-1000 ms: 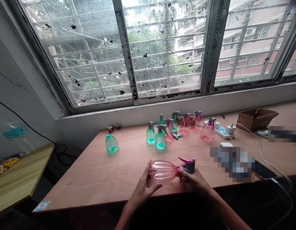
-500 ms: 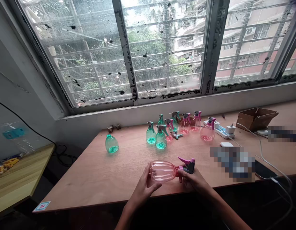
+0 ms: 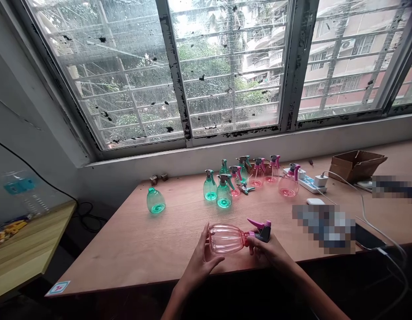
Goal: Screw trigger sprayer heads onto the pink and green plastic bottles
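A clear pink spray bottle (image 3: 226,238) lies sideways in the air above the near table edge, its pink-and-grey spray head pointing right. My right hand (image 3: 264,246) is closed around the neck just below the trigger. Cupped about the bottle's base is my left hand (image 3: 202,255), fingers along its far side and the thumb apart beneath it. Farther off, a green bottle without a spray head (image 3: 156,201) stands at the left. Green spray bottles (image 3: 223,195) and pink spray bottles (image 3: 288,184) stand grouped behind the held one.
Small teal-handled pliers (image 3: 247,189) lie among the bottles. To the right are a power strip (image 3: 310,182) with a charger, a white case (image 3: 315,202), a phone (image 3: 369,235) with cables and an open cardboard box (image 3: 357,166). The window wall bounds the table's back.
Almost nothing differs. The pink bottle seems turned slightly about its length, and my left fingers have shifted a little at its base.
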